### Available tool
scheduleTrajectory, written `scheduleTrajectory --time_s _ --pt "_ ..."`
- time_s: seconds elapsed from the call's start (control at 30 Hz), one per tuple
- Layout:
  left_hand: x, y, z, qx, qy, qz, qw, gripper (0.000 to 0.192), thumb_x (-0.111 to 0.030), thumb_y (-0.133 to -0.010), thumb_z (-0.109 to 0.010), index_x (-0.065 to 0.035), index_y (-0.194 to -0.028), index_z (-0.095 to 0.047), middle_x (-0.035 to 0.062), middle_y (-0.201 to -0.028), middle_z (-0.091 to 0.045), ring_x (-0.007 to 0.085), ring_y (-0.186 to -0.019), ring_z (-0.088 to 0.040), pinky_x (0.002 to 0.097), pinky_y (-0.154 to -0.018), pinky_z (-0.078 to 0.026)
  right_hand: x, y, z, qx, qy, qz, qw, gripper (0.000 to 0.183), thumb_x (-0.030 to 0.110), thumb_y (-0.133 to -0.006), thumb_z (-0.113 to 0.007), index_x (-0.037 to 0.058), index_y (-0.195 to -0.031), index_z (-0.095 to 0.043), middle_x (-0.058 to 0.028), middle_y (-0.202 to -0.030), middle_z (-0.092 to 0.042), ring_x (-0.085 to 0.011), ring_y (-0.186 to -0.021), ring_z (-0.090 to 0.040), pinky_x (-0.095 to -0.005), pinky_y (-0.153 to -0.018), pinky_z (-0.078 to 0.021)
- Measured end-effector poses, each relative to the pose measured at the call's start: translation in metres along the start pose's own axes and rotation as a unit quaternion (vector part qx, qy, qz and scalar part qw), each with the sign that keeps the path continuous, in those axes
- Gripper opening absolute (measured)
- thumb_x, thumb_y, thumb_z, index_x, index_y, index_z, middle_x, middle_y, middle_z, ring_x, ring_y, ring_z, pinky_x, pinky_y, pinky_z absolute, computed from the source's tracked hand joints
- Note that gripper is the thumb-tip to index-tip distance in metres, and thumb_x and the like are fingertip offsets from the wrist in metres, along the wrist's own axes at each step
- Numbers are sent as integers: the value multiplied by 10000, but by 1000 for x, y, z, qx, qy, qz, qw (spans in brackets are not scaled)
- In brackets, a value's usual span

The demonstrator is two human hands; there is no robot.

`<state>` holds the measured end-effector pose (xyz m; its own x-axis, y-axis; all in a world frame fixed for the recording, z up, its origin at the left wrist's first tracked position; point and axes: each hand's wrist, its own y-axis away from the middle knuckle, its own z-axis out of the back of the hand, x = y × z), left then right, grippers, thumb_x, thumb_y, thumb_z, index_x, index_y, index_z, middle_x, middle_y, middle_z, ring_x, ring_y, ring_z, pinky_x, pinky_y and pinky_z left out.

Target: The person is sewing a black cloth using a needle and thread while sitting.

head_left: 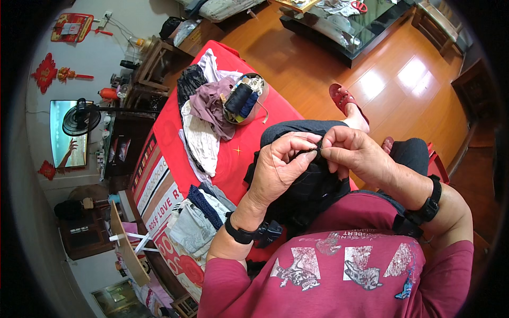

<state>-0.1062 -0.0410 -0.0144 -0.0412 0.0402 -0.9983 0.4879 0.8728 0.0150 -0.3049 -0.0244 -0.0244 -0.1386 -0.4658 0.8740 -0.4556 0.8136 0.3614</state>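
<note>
My left hand (280,161) pinches the edge of a black fabric garment (308,190) between thumb and fingers, and a thin dark thread loops over its back. Close against it, my right hand (350,149) has thumb and forefinger pressed together at the same edge. Whether a needle is between those fingertips cannot be told. The rest of the garment lies over my lap. Beside me on the red cloth (278,103) is a round tin (256,115) holding a black thread spool (238,97) and a dark blue thread spool (249,104).
A mauve cloth (212,101) and a white garment (199,139) lie left of the tin. Nearer are folded clothes (191,226). A glass-topped low table (373,20) with red scissors (359,6) stands beyond. A black fan (81,119) is at far left.
</note>
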Motion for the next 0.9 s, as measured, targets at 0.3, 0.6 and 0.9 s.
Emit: scheduleTrajectory --time_s 0.3,0.6,0.9 --pt "2 1 0 14 19 -7 1000 86 8 -839 -600 -13 -920 -615 70 -1101 -550 63 -891 -541 193 -760 -444 3 2 -2 7 -7 26 1000 101 173 -899 -563 76 -892 -536 12 -690 -563 -39 -592 -528 -169 -491 -425" --pt "2 -1 -4 18 30 -8 999 71 10 -847 -586 -9 -912 -608 72 -1085 -546 70 -874 -555 206 -745 -455 5 1 -4 31 -54 93 994 163 111 -911 -499 48 -1044 -430 -55 -794 -598 -86 -639 -570 -195 -574 -465" --pt "0 -2 -2 30 5 -13 999 62 2 -847 -586 1 -904 -608 57 -1066 -547 61 -844 -536 198 -736 -436 11 0 -2 35 -15 69 997 92 137 -924 -491 51 -954 -493 -34 -737 -592 -73 -585 -551 -184 -533 -452"
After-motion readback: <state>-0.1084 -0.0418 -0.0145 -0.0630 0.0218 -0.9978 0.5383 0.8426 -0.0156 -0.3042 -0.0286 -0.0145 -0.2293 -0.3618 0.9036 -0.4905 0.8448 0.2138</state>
